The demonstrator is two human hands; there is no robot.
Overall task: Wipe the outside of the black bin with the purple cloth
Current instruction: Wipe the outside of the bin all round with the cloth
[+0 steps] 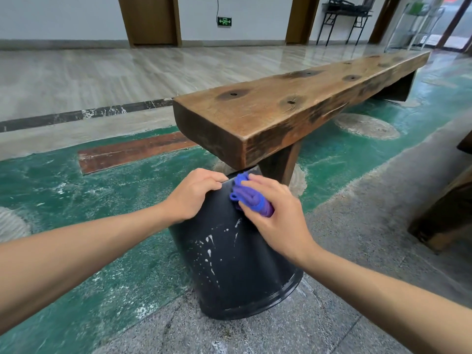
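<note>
The bin (229,264) lies tilted, rim toward 5 o'clock, base toward 12, under the bench (293,106). Left hand (194,195) curls over its base; right hand (275,213) presses the bunched cloth (249,198) onto its wall.

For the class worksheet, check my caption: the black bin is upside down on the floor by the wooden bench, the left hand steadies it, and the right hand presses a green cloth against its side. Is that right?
One detail is wrong: the cloth is purple, not green. The head view shows the rest holds: black bin upside down by the wooden bench, left hand steadying, right hand pressing the cloth.
</note>
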